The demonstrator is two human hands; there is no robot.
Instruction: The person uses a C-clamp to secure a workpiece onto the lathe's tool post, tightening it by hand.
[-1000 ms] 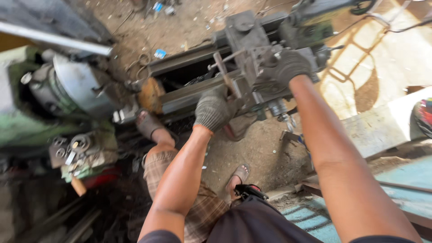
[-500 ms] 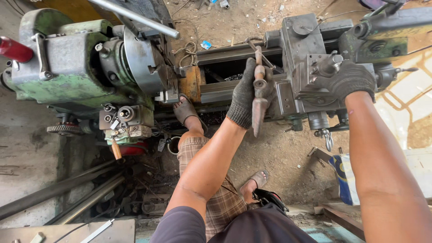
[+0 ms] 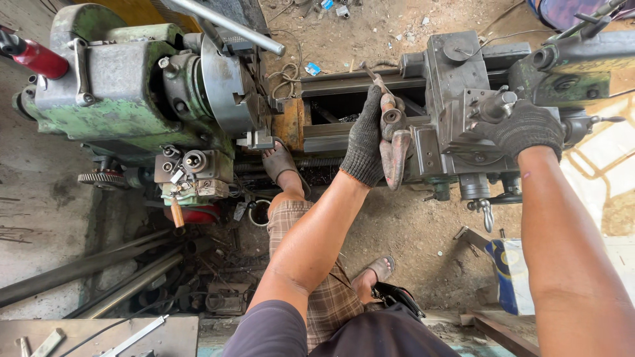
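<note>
Head view: gloved left hand (image 3: 366, 139) grips a wrench (image 3: 391, 132), right hand (image 3: 522, 127) clamps the lathe carriage (image 3: 456, 86) — a slipping wrench could pinch fingers.

The handle of the tool (image 3: 391, 142) is covered by the gloved left hand (image 3: 366, 139). The part gripped under the gloved right hand (image 3: 522, 129) cannot be seen. The lathe (image 3: 132, 99) is cut off at both edges.
</note>
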